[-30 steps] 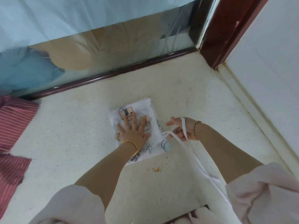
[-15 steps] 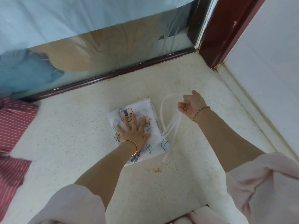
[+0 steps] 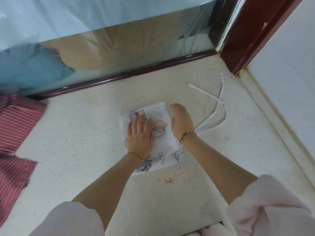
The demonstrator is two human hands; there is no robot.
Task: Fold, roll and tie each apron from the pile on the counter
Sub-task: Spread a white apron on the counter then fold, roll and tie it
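A white apron with cartoon prints [image 3: 163,145] lies folded into a small square on the pale speckled counter [image 3: 85,150]. My left hand [image 3: 139,133] presses flat on its left half, fingers together. At the apron's right edge rests my right hand [image 3: 181,121], palm down and fingers loose, holding nothing. The apron's white ties [image 3: 216,111] trail loose over the counter to the right, their ends near the back corner.
Red striped aprons [image 3: 15,133] are piled at the counter's left edge. A dark wooden rail [image 3: 119,77] and a glass pane run along the back. A red-brown post [image 3: 242,43] stands at the back right corner, with a white wall [image 3: 281,82] to the right.
My right hand has let go of the white ties, which now lie spread on the counter toward the back right. It has come back to the apron's right edge. The left hand stayed pressing down.
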